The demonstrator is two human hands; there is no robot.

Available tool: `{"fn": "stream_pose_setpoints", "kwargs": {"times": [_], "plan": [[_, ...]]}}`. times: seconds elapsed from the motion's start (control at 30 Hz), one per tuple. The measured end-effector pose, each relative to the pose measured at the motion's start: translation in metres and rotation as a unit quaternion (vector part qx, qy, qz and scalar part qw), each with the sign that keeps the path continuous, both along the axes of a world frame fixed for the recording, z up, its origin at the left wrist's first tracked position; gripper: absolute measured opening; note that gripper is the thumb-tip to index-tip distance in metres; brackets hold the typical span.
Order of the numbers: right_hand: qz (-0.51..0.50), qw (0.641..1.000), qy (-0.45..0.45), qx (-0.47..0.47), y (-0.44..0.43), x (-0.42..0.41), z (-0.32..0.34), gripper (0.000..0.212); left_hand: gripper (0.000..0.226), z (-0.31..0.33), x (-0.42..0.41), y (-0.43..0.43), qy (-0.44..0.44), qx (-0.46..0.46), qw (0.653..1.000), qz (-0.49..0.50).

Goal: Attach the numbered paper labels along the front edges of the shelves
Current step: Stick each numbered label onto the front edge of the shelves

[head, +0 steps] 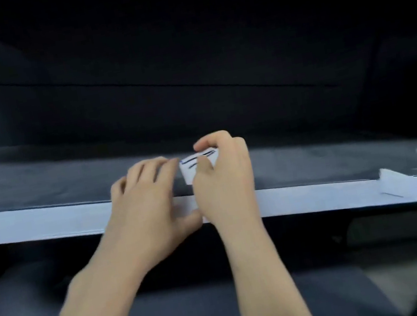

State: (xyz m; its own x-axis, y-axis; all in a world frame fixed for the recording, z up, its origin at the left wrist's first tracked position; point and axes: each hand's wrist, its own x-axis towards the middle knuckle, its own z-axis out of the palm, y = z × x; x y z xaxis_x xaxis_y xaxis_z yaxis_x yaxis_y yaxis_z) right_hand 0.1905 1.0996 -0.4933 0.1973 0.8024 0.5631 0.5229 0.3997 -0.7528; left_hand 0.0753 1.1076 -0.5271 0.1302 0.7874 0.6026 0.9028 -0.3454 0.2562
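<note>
The small white paper label (190, 171) sits pinched in the right hand (224, 183). The left hand (148, 204) rests slack-fingered on the dark shelf (39, 182).

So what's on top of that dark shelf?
The left hand rests on the shelf; the right hand pinches a white label with black marks above it. Another paper sits at the front edge further right. Fingers cover part of the label.
</note>
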Motion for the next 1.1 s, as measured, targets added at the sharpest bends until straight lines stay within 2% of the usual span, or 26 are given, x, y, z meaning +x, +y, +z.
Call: {"fn": "stream_pose_setpoints", "kwargs": {"times": [0.1, 0.17, 0.27, 0.4, 0.53, 0.63, 0.73, 0.8, 0.93, 1.1], "plan": [[0.021, 0.998, -0.001, -0.063, -0.016, 0.039, 0.014, 0.021, 0.081, 0.004, 0.039, -0.011, -0.048, 0.037, 0.998, -0.02], [0.039, 0.995, -0.002, -0.095, -0.027, 0.06, 0.019, 0.021, 0.072, 0.003, 0.06, -0.015, -0.044, 0.068, 0.995, -0.054], [0.039, 0.99, 0.016, -0.136, -0.037, 0.088, 0.024, 0.024, 0.071, 0.0, 0.086, -0.018, -0.051, 0.082, 0.991, -0.091], [0.026, 0.986, 0.033, -0.163, -0.037, 0.119, 0.018, 0.022, 0.06, -0.009, 0.11, -0.015, -0.016, 0.114, 0.99, -0.086], [-0.002, 0.982, -0.03, -0.188, -0.028, 0.142, 0.006, 0.012, 0.051, -0.02, 0.124, -0.012, 0.005, 0.097, 0.992, -0.084], [-0.063, 0.983, -0.053, -0.164, -0.02, 0.167, -0.003, 0.014, 0.05, -0.027, 0.134, -0.013, 0.018, 0.055, 0.996, -0.072], [-0.232, 0.963, -0.098, -0.099, -0.015, 0.204, -0.012, 0.028, 0.05, -0.031, 0.139, -0.011, 0.012, 0.05, 0.996, -0.074], [-0.292, 0.947, -0.116, -0.072, -0.016, 0.226, -0.02, 0.034, 0.046, -0.032, 0.138, -0.01, 0.008, 0.056, 0.995, -0.079], [-0.333, 0.932, -0.124, -0.068, -0.014, 0.259, -0.037, 0.038, 0.045, -0.031, 0.134, -0.01, 0.015, 0.049, 0.995, -0.085], [-0.358, 0.926, -0.113, -0.035, -0.005, 0.272, -0.049, 0.026, 0.045, -0.029, 0.131, -0.011, 0.017, 0.035, 0.995, -0.088]]}}
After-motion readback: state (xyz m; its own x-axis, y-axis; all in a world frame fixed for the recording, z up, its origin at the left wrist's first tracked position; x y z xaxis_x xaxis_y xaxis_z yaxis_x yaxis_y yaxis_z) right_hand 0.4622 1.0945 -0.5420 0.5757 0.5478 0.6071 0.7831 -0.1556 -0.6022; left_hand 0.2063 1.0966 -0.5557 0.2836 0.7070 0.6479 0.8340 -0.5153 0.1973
